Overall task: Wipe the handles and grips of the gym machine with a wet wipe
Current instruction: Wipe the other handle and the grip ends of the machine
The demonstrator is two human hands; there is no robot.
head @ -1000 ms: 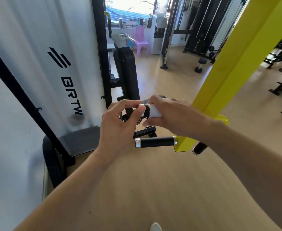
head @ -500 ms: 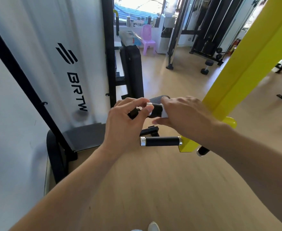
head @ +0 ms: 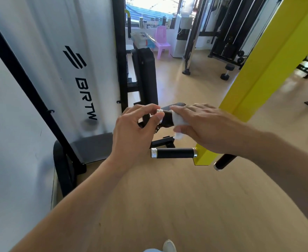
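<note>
A yellow machine arm [head: 269, 70] slants down from the top right and carries black handles with silver end caps. My right hand [head: 202, 126] wraps a white wet wipe [head: 179, 122] around the upper handle [head: 167, 118]. My left hand [head: 135, 131] pinches that handle's silver-capped free end between thumb and fingers. Just below, a second black handle [head: 173, 153] sticks out to the left, untouched. A third black grip [head: 223, 161] pokes out beneath my right forearm, partly hidden.
A white shroud marked BRTW [head: 62, 66] with a black frame stands close on the left. A black upright pad [head: 147, 75] is behind the hands. Farther off: a pink chair [head: 161, 42], a dumbbell [head: 227, 71], black racks. Wooden floor lies below.
My right hand has slid the wipe along the upper handle toward the yellow arm, baring more black grip. The view has shifted slightly. My left hand stays at the capped end.
</note>
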